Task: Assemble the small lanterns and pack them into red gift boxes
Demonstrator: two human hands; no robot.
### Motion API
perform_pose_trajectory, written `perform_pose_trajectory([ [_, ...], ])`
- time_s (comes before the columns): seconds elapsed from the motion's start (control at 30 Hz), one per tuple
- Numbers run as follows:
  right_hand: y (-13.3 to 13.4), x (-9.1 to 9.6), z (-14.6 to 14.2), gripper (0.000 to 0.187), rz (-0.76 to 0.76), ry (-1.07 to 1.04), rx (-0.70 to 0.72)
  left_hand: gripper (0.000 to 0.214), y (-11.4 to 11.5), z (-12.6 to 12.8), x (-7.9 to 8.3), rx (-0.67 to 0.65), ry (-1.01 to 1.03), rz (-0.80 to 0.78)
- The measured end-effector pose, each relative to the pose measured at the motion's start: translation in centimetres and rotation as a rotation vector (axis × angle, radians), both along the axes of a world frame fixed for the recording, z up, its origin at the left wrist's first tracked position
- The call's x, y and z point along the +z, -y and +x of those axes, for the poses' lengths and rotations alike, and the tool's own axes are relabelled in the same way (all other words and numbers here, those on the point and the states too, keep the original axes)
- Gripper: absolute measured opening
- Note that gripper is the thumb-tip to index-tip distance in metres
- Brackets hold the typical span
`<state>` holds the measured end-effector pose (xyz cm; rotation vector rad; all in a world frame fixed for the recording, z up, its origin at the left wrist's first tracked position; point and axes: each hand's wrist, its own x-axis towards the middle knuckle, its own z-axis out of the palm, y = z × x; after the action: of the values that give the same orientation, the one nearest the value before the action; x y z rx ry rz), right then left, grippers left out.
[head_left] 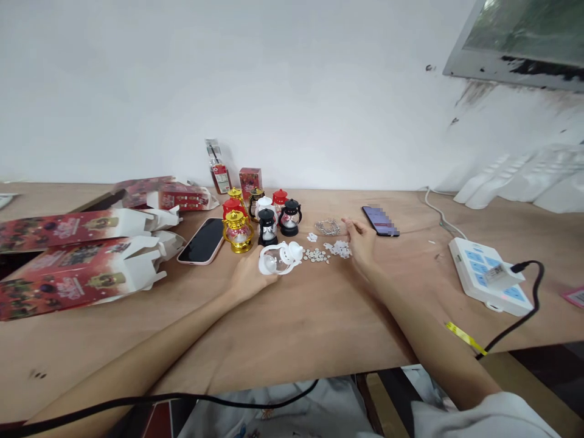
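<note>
My left hand (250,272) is closed around a small white lantern (279,258), which lies tilted on its side with its cap pointing right. My right hand (361,240) hovers at the right of the small parts, thumb and fingers pinched together; whatever is between the fingertips is too small to make out. Beside those fingers is a pile of thin metal wire pieces (328,227). Nearer to me lie a heap of small white pieces (338,249) and a spread of round button-like discs (316,255). Several finished-looking mini lanterns (238,232) in gold, red, black and white stand behind my left hand.
A pink-edged phone (203,241) lies left of the lanterns, and another phone (380,221) lies at right. Red printed cartons (73,267) fill the left side. A bottle (220,173) and small red box (250,179) stand by the wall. A white power strip (490,277) with cables sits at right.
</note>
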<state>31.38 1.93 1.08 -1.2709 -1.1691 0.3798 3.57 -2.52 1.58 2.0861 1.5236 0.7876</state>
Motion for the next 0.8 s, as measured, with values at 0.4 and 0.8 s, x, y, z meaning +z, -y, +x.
perform_pose_trajectory([
  [0.4, -0.8, -0.2, 1.0, 0.031, -0.349, 0.930, -0.136, 0.053, 0.3, 0.1, 0.7, 0.038, -0.008, -0.109],
  [0.8, -1.0, 0.5, -0.1, 0.031, -0.377, 1.095, -0.112, 0.040, 0.3, 0.0, 0.3, -0.035, 0.070, -0.064],
])
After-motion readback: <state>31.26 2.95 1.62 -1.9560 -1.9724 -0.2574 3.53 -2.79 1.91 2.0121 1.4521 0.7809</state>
